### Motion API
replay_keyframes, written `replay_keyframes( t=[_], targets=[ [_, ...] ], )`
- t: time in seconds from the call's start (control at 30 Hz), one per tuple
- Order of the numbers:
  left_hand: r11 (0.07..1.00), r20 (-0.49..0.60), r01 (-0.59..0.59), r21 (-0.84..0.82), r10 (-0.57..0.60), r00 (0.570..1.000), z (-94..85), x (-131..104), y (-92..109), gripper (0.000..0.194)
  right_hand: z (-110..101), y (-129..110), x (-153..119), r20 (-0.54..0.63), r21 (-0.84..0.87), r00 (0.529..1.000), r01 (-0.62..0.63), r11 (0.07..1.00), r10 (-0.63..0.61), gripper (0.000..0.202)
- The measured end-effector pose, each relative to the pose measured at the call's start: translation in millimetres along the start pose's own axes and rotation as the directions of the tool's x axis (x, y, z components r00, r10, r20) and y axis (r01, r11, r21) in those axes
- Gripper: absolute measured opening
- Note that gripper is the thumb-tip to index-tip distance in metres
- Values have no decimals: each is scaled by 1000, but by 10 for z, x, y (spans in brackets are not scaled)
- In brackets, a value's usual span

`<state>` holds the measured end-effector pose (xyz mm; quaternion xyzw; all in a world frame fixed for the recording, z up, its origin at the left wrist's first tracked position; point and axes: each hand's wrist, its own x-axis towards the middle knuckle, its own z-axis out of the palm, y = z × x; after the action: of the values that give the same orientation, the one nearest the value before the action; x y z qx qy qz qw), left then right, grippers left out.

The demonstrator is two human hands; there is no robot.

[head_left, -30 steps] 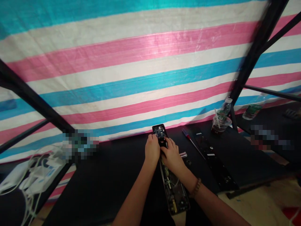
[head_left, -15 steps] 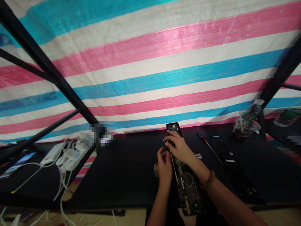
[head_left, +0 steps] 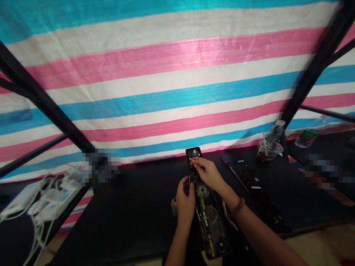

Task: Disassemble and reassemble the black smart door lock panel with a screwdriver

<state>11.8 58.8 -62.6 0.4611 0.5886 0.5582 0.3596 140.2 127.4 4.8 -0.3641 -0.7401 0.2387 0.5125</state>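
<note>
A long, narrow open black housing (head_left: pixel 215 242) lies lengthwise before me, with its inner parts bare. Inside it are a circuit board, a round speaker-like part (head_left: pixel 202 190), brass-coloured pieces (head_left: pixel 211 246) and a loop of thin wire. My right hand (head_left: pixel 209 173) reaches over the board end, its thumb and fingertips pinched close together; what lies between them is too small to make out. At the housing's left edge, my left hand (head_left: pixel 185 197) is closed, with a thin white wire (head_left: pixel 189 179) at its fingertips. A small block-like part (head_left: pixel 174 207) shows beside the left wrist.
To the right lie a screwdriver (head_left: pixel 229 164) and a long dark panel (head_left: pixel 262 197). Behind them stand a plastic cup with a straw (head_left: pixel 267 150) and a clear bottle (head_left: pixel 278 129). White cables and power strips (head_left: pixel 52 199) crowd the left; a black frame and striped sheet enclose the table.
The view has shifted to the right. My right fingertips remain over the board end, drawn closer together. My left hand has closed in against the housing's edge, its fingers more curled.
</note>
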Motion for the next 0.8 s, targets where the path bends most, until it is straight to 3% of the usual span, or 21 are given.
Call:
replay_keyframes(
  t=[0.07,0.17,0.27,0.37,0.47,0.53,0.6,0.7,0.8],
  targets=[
    [999,9,-38,-5,38,999,43,42,63,36,-55,20,39,-3,7,1000,-25,1000,25,23],
    [993,9,-118,0,118,993,105,156,129,35,-101,8,38,98,6,995,-32,999,32,18],
    [982,-3,-185,37,185,983,131,275,148,32,-132,-65,-59,211,-11,977,-41,999,42,17],
    [979,-5,-197,56,198,980,133,328,134,31,-178,-110,-203,251,7,966,-63,998,59,17],
    [984,-16,-176,43,176,984,134,283,103,32,-240,-47,-301,140,-46,986,-87,995,93,16],
    [991,-44,-130,12,130,991,144,200,83,34,-269,40,-311,-9,-200,990,-140,970,141,13],
    [998,-71,-65,-22,63,995,164,90,66,38,-276,122,-281,-69,-341,977,-215,915,204,19],
    [999,-30,-47,24,47,998,210,-78,37,44,-243,169,-191,7,-431,946,-289,855,323,47],
    [978,26,-126,169,124,992,245,-176,-3,54,-196,118,-88,77,-519,912,-308,798,402,43]
  ],
)
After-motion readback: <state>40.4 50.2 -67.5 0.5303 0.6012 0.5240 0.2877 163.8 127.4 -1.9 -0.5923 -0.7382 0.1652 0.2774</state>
